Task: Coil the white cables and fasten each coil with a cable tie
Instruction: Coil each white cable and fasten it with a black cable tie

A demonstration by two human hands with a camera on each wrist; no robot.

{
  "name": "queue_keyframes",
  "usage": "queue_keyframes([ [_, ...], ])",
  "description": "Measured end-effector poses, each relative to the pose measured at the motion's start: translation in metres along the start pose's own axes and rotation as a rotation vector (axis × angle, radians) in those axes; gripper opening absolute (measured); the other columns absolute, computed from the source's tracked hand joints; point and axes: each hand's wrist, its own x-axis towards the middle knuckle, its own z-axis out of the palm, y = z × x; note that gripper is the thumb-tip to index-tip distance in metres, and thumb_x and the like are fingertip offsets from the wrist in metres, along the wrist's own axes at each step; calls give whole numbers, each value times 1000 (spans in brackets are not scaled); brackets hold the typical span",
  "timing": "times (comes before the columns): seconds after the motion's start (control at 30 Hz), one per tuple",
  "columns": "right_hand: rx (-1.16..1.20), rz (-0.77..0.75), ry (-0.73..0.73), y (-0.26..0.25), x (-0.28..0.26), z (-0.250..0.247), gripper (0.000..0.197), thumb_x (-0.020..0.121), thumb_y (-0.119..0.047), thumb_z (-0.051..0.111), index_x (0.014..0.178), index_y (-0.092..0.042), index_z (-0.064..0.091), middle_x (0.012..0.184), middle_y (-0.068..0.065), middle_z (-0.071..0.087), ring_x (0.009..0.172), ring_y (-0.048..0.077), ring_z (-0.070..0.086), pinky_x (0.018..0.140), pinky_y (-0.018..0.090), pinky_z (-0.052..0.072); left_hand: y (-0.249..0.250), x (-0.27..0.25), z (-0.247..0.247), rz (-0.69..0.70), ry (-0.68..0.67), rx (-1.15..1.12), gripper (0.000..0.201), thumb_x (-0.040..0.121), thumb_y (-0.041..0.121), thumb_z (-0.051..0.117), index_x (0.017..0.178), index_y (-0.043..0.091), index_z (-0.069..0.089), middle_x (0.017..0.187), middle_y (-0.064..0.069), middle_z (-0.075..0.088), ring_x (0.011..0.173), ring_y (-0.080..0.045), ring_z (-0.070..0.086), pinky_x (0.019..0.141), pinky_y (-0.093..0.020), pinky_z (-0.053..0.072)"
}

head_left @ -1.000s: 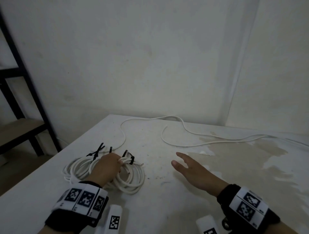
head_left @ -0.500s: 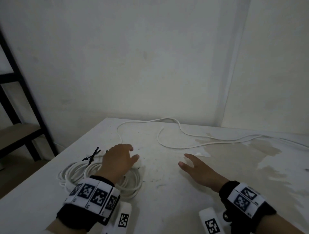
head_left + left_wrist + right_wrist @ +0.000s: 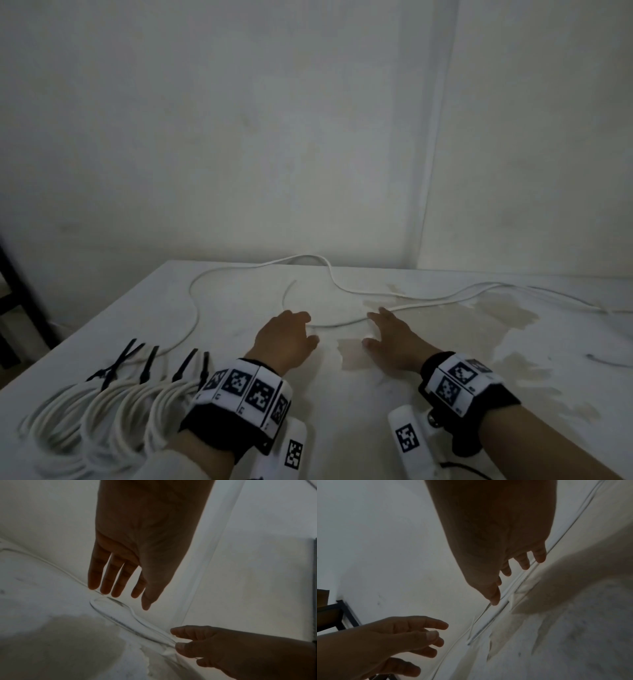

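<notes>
A loose white cable (image 3: 339, 323) snakes over the white table (image 3: 342, 404) from a loop at the far left to the right edge. Both hands reach out over its near stretch. My left hand (image 3: 308, 329) hovers with straight fingers (image 3: 116, 585) just above the cable (image 3: 120, 615), holding nothing. My right hand (image 3: 371, 329) is spread over the same cable, with thumb and fingers (image 3: 524, 565) on either side of it and not closed. Several finished white coils (image 3: 85, 421) lie at the near left, each bound with a black cable tie (image 3: 147, 366).
A black shelf frame (image 3: 13, 291) stands left of the table. White walls meet in a corner behind it. Beige worn patches (image 3: 496, 315) mark the tabletop's right half. Another short cable end (image 3: 603, 361) lies near the right edge.
My left hand let go of the tied coils and moved forward and right to the loose cable. My right hand also reached forward to the cable.
</notes>
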Motion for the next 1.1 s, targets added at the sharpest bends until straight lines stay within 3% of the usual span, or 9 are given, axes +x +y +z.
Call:
queue_keyframes([
  [0.13,-167,-25,-36,1,17,-5,59,99,-31,32,148,-28,-1,156,-3,-16,144,29,-9,115,42,8,3,24,8,-28,-93,1,50,97,30,40,144,18,26,142,-14,35,129,-29,39,104,-31,34],
  [0.23,-181,-50,-86,4,28,-3,57,99,-27,30,147,-30,-1,157,-6,-8,144,29,-9,116,42,4,0,37,15,-36,-127,-21,49,96,25,42,143,21,29,142,-12,35,129,-29,39,106,-35,34],
  [0.37,-211,-93,-55,6,31,-2,46,97,-32,38,141,-21,29,149,2,25,135,30,21,108,38,22,-2,46,26,-30,-169,20,50,94,17,41,142,26,29,149,-9,25,134,-29,30,110,-38,29],
  [0.47,-250,-138,-2,4,25,-5,21,95,-29,45,112,-20,51,124,5,47,117,27,37,94,35,30,0,47,28,-46,-169,83,45,95,20,41,139,30,34,153,-7,16,139,-30,18,112,-41,24],
  [0.67,-80,-194,69,13,1,-24,8,97,-27,40,97,-20,43,113,7,60,104,25,52,84,28,29,0,43,26,1,-78,162,30,99,31,31,122,20,47,133,-5,44,127,-26,34,101,-43,31],
  [0.8,89,-322,224,26,-14,-31,10,96,-23,44,87,-20,43,85,-3,55,82,18,48,74,25,30,1,38,17,77,179,121,36,98,42,30,108,16,53,111,-6,59,109,-25,52,84,-36,39],
  [0.87,234,-385,323,34,-22,-36,17,96,-20,46,79,-22,44,73,-10,46,69,11,42,66,20,32,-1,36,12,132,273,88,34,98,40,28,96,15,51,98,-7,61,95,-27,56,71,-32,36],
  [1.0,418,-390,494,44,-45,-45,20,95,-15,48,76,-21,47,65,-6,46,60,6,40,60,13,34,-4,24,4,190,336,-126,31,100,32,28,82,15,45,67,0,50,67,-24,49,55,-29,30],
  [1.1,443,-367,579,45,-56,-50,16,95,-13,47,78,-12,49,62,-6,45,58,10,41,58,13,34,1,14,4,204,343,-278,33,100,30,31,71,17,43,65,1,53,59,-16,48,53,-22,32],
])
